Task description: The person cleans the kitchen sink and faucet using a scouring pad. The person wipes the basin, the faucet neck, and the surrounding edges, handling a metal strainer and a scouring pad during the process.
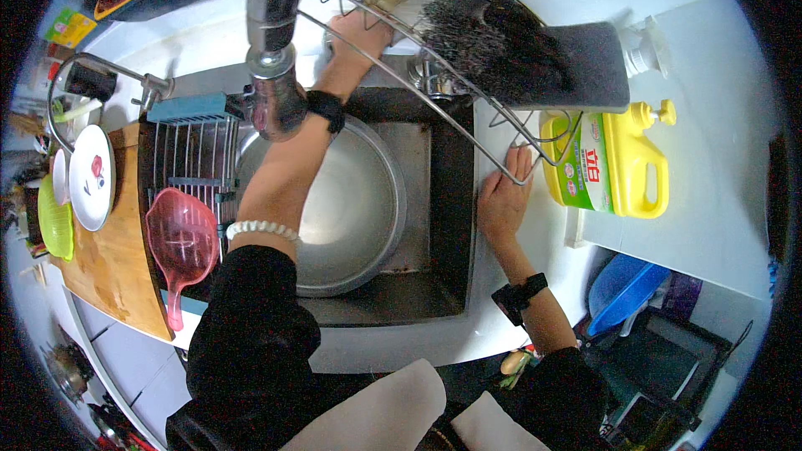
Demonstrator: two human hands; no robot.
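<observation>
My left hand (360, 37) reaches past the chrome faucet (272, 69) to the counter behind the sink, under a wire rack (413, 84). Its fingers are partly hidden by the rack, and whether they hold anything cannot be seen. Below that forearm a large round metal basin (351, 200) lies in the sink (448, 200). My right hand (504, 200) rests flat on the white counter right of the sink, its fingertips by the rack's lower corner. Close beside it stands a yellow pump jug of Liby detergent (633, 163).
A pink plastic ladle (182, 238) lies on the metal drying rack (197, 150) at the sink's left. Farther left, a white plate (93, 178) stands by a wooden board (119, 250). A dark brush (476, 44) and grey sponge (589, 69) occupy the wire rack. A blue basin (626, 291) sits lower right.
</observation>
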